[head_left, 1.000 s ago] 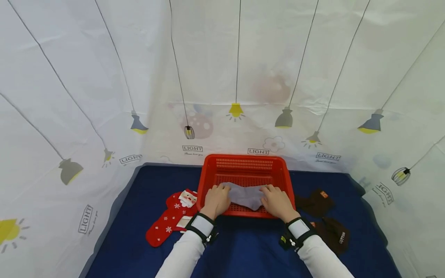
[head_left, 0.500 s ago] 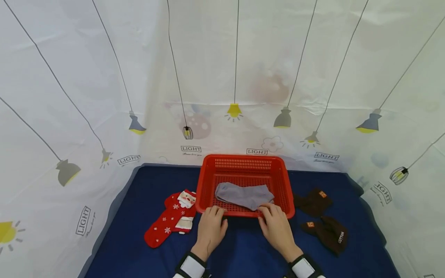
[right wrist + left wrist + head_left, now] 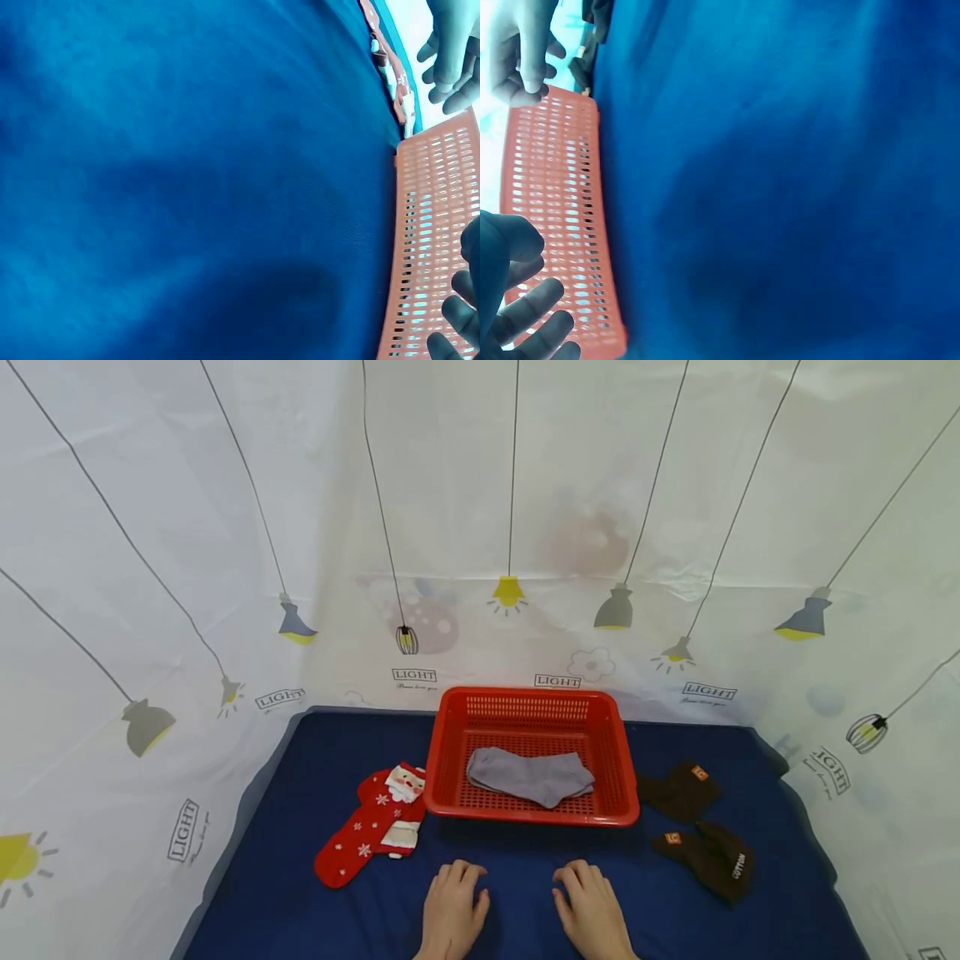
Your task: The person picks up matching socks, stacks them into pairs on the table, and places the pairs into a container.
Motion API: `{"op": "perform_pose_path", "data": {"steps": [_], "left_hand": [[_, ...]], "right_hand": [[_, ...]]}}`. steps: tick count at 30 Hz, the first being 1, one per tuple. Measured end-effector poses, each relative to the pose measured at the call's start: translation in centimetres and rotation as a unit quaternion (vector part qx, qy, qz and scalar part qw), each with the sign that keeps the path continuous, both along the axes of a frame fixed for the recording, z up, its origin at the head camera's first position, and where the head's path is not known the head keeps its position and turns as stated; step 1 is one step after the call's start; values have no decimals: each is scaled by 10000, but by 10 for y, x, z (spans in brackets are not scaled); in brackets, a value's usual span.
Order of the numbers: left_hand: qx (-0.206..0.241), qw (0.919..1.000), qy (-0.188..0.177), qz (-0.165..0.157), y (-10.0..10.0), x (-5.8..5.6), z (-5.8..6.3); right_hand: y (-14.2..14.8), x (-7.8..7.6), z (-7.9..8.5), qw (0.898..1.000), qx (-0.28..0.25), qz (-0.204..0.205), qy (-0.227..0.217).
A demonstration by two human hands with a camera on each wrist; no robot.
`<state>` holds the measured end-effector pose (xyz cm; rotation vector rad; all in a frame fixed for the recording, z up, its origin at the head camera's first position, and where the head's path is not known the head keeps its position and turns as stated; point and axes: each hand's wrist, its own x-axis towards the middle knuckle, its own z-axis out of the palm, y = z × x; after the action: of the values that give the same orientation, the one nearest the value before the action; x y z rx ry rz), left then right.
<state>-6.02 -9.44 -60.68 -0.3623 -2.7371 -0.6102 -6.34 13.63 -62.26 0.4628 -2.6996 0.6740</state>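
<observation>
A pair of grey socks [image 3: 529, 774] lies flat, one over the other, inside the red plastic basket [image 3: 531, 814]. My left hand [image 3: 452, 906] is in front of the basket's near side, fingers loosely bent and holding nothing. To its right, my right hand [image 3: 590, 906] has the same relaxed pose, also with nothing in it. Both hands are apart from the basket. In the left wrist view, fingers [image 3: 536, 315] of the left hand show against the basket's slotted wall [image 3: 559, 187]; the right wrist view shows the same wall [image 3: 439, 217] beside the right fingers [image 3: 459, 315].
Red Santa socks [image 3: 367, 827] with snowflakes lie left of the basket, close against it. On the right are two dark brown socks [image 3: 678, 792], one nearer the front [image 3: 708, 860]. A dark blue cloth [image 3: 517, 868] covers the table; a lamp-patterned white curtain [image 3: 480, 510] hangs behind.
Both hands have let go of the grey socks, left them in the basket and drawn back over its near rim toward the front edge.
</observation>
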Motion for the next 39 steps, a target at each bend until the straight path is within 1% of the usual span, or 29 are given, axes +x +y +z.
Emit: {"op": "perform_pose_path", "data": {"steps": [2,4,6,9,13,16,20,22,24,30,33,36,39], "left_hand": [[-11,10000,-53,79,-2,4,-4],[1,9997,-167,184,-4,7,-7],[34,9991,-306,276,-6,9,-9],[40,9971,-616,434,-10,11,-11],[13,9961,-557,685,-18,14,-18],[31,9946,-491,914,-23,16,-23],[38,9887,-913,1191,-31,14,-24],[55,9857,-1066,1307,-38,9,-24],[89,9832,-1140,1425,-47,2,-24],[35,9788,-1006,1783,-78,-28,-26],[-70,9767,-975,1912,-93,-42,-26],[-126,9752,-990,1977,-106,-53,-24],[-178,9751,-964,1988,-117,-61,-22]], "right_hand": [[-1,3,-5,9999,-38,-27,-134],[-2,6,-10,9998,-80,-55,-160],[-2,8,-15,9998,-126,-116,-94],[-1,12,-20,9995,-143,-282,34],[2,15,-23,9985,-145,-522,-77],[3,16,-23,9975,-173,-635,-272],[6,18,-22,9963,-239,-734,-373],[6,19,-22,9959,-259,-764,-412],[6,20,-23,9958,-266,-766,-417],[7,24,-28,9965,-333,-640,-428],[7,26,-29,9957,-339,-584,-631],[6,28,-28,9946,-379,-539,-804],[6,29,-27,9946,-367,-508,-830]]}}
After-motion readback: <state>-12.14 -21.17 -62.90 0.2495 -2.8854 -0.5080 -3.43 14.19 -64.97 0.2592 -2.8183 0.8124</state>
